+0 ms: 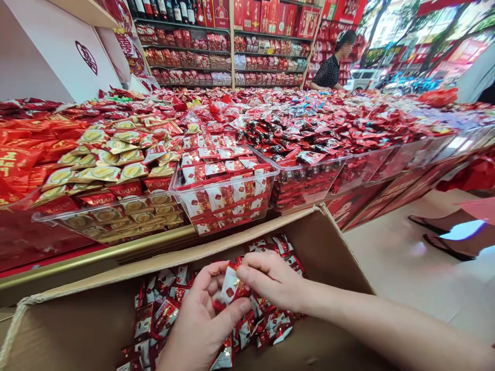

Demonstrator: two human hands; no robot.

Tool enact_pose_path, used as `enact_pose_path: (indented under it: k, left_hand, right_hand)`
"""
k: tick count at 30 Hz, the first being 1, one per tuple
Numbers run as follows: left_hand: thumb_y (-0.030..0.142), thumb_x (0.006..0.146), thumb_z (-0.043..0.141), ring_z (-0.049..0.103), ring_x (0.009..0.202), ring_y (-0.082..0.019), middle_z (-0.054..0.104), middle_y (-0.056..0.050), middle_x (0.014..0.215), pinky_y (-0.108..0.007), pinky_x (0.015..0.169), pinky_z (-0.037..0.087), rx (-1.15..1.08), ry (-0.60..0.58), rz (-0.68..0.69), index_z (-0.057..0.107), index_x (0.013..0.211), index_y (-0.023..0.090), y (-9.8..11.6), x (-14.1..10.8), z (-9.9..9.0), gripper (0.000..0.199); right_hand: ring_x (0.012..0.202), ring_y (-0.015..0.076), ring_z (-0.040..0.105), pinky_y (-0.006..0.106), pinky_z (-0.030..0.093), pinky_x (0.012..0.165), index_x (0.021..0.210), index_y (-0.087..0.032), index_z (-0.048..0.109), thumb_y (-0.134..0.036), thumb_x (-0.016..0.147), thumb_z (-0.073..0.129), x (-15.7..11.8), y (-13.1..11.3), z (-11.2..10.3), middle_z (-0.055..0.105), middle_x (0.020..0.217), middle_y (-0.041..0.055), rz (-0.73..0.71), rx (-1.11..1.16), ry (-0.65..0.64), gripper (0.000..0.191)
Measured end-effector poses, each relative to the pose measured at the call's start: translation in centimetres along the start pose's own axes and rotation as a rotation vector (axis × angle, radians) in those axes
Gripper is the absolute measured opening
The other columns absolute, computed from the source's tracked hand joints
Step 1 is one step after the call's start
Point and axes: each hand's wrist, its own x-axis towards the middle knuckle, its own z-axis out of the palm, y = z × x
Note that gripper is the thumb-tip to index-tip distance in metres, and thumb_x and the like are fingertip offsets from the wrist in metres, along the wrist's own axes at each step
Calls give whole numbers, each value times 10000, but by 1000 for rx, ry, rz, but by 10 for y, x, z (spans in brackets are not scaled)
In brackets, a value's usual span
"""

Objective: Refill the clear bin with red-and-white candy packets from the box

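Over an open cardboard box, my left hand curls round a small red-and-white candy packet. My right hand pinches the same packet near its top right edge, thumb and fingers closed on it. Inside the box lie many loose packets of the same red-and-white look, partly hidden by my hands and forearms. Just beyond the box, a clear plastic bin holds similar packets stacked in neat rows.
Left of that bin stands another with durian packets; to its right is one of dark red packets. Shelves of goods line the back. A person stands behind the display, and someone's sandalled feet show on the floor at right.
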Motion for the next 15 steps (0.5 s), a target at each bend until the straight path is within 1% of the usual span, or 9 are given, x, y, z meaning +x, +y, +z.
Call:
enact_pose_path:
  k: [1, 2, 4, 6, 8, 10, 12, 15]
  left_hand:
    - [166, 572, 751, 617, 729, -104, 668, 15, 885, -210, 675, 509, -7, -18, -20, 464, 992, 222, -1, -1, 0, 512]
    - [164, 573, 747, 618, 694, -101, 668, 20, 875, -211, 648, 512, -14, -43, -62, 457, 1019, 229, -1, -3, 0, 536]
    - [172, 586, 732, 610, 579, -92, 668, 38, 768, -186, 530, 492, -1, -78, -169, 439, 1069, 227, 0, -6, 0, 568]
    - [190, 591, 723, 586, 475, -82, 649, 62, 656, -165, 432, 442, 35, -65, -230, 426, 1097, 215, 0, -7, 0, 587]
    - [214, 576, 728, 583, 447, -83, 641, 69, 618, -166, 417, 427, 65, -21, -214, 442, 1092, 203, 1, -7, 0, 590]
    - [246, 553, 741, 591, 451, -85, 659, 61, 642, -173, 428, 432, 77, 25, -183, 453, 1086, 210, 2, -6, 0, 607]
    - [291, 530, 756, 593, 446, -88, 669, 56, 623, -174, 426, 428, 95, 49, -161, 457, 1074, 210, 2, -4, 0, 626]
    - [340, 476, 784, 584, 416, -100, 677, 48, 566, -188, 419, 435, 70, 54, -172, 425, 1071, 194, 2, -2, -2, 710]
  right_hand:
    - [493, 63, 283, 196, 250, 450, 546, -165, 340, -428, 855, 340, 1, 0, 1, 299, 522, -55, 12, 8, 10, 406]
    - [497, 64, 267, 198, 245, 452, 544, -169, 315, -424, 860, 326, 1, 1, 1, 277, 528, -56, 26, 15, 29, 407]
    - [505, 65, 250, 201, 238, 456, 549, -173, 288, -424, 863, 313, 3, 3, 2, 253, 538, -56, 48, 16, 51, 403]
    - [503, 66, 242, 205, 227, 453, 546, -173, 288, -424, 856, 332, 4, 4, 2, 245, 535, -57, 59, -28, 53, 401]
    - [497, 66, 245, 210, 221, 453, 536, -172, 298, -413, 850, 348, 5, 5, 2, 255, 521, -58, 68, -101, 83, 398]
    - [498, 67, 259, 211, 228, 459, 535, -170, 312, -399, 850, 347, 6, 5, 2, 287, 516, -55, 77, -138, 146, 391]
    - [500, 68, 269, 208, 236, 459, 535, -168, 328, -399, 850, 350, 8, 4, 0, 309, 515, -52, 77, -121, 178, 391]
    - [510, 68, 311, 191, 271, 466, 561, -155, 414, -395, 818, 430, 9, 0, -3, 364, 523, -49, 66, -43, 154, 351]
